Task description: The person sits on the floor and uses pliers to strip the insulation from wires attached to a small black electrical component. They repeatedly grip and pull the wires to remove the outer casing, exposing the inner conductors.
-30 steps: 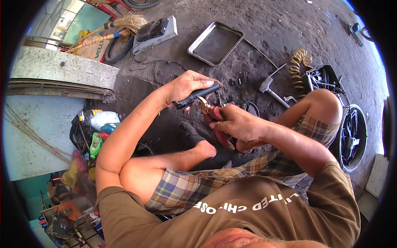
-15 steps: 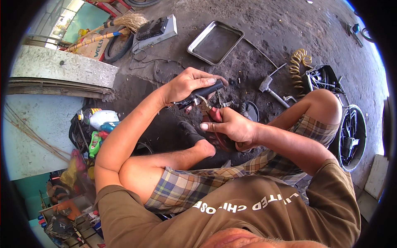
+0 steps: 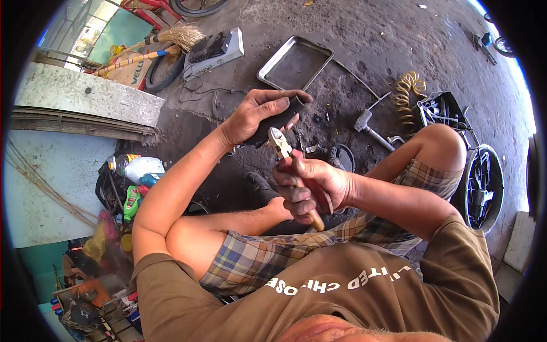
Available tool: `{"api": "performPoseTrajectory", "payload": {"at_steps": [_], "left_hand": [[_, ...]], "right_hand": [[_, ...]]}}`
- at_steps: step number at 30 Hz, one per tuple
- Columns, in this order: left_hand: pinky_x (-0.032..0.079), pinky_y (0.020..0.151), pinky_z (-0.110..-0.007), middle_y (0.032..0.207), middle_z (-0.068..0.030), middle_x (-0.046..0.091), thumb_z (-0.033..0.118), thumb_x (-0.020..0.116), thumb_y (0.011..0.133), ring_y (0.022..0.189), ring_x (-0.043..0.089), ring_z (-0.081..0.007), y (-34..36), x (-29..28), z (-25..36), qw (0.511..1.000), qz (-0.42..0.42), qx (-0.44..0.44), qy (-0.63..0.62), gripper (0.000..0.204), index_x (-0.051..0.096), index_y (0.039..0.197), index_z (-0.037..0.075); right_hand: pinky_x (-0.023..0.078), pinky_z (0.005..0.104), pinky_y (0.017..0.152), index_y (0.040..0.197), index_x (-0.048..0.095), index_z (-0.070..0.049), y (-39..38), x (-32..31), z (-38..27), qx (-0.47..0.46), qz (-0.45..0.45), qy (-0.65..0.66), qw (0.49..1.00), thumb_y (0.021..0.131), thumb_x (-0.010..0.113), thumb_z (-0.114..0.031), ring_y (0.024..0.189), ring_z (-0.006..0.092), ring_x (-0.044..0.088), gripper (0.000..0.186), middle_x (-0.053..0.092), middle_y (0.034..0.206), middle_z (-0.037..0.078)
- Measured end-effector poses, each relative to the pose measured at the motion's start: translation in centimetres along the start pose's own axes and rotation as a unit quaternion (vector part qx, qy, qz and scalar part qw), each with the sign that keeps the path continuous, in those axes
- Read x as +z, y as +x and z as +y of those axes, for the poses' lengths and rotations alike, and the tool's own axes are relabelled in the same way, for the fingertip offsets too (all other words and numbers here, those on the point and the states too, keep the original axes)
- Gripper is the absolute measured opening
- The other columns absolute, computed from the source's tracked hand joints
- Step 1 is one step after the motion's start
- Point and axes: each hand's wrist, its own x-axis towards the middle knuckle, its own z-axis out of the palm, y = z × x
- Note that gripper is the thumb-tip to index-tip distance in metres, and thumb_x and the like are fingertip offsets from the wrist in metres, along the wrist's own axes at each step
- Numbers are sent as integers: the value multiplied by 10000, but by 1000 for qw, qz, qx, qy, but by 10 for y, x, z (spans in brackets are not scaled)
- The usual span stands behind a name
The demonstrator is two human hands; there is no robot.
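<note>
Grimy concrete floor [image 3: 376, 51] fills the scene, littered with workshop gear. Far off lies a metal tray [image 3: 294, 62], with a grey box [image 3: 213, 51] and a broom [image 3: 151, 45] to its left. To the right sit a coiled yellow hose [image 3: 409, 88] and a black wheel [image 3: 484, 182]; at the near left, bottles [image 3: 137, 171] are heaped against a pale wall.

Compared with a second ago, both hands sit nearer the person and higher in the view, and the black tube is now tilted up, its far end clear of the fingers.

The left hand [image 3: 256, 114], forearm reaching up from the bent left knee, is curled shut around the black tube [image 3: 279, 118], thumb lying along its top. The right hand [image 3: 313, 188], arm coming in over the right thigh, is clenched around the red handles of the pliers [image 3: 296, 171], whose brown handle end sticks out below the fist. The plier jaws point up and far-left, meeting the near end of the tube just below the left hand; whether they bite it I cannot tell.
</note>
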Motion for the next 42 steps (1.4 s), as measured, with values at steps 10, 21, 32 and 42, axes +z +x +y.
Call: {"api": "performPoseTrajectory", "payload": {"at_steps": [10,21,32,42], "left_hand": [[516,488,-242,849,-88,636,403,480,1133,635,597,-116,-4,-1,-14,981,-32,-53,-186,551,535,1450,-44],[536,493,-279,882,-70,586,410,421,1132,641,596,-135,-7,-17,-27,952,129,10,-276,511,514,1448,18],[538,513,-310,904,-66,604,406,416,1112,638,621,-167,-5,-4,-33,939,281,88,-177,445,531,1385,74],[548,483,-325,885,-100,635,346,377,1105,576,629,-183,-4,-4,-35,942,271,126,-150,399,558,1314,59]], "right_hand": [[541,393,526,987,534,-80,-22,20,-30,-2,-98,-61,993,937,763,-554,547,248,594,530,562,703,90],[513,304,478,1180,573,-29,-21,10,-63,-177,369,-493,767,1033,709,-231,613,162,702,285,718,836,107],[539,332,621,1043,623,-12,9,4,-25,-201,355,-446,796,1004,732,-101,670,138,668,147,671,818,44],[550,313,638,1148,625,7,6,4,-25,-204,342,-485,779,1014,718,-90,715,137,678,190,685,909,46]]}}
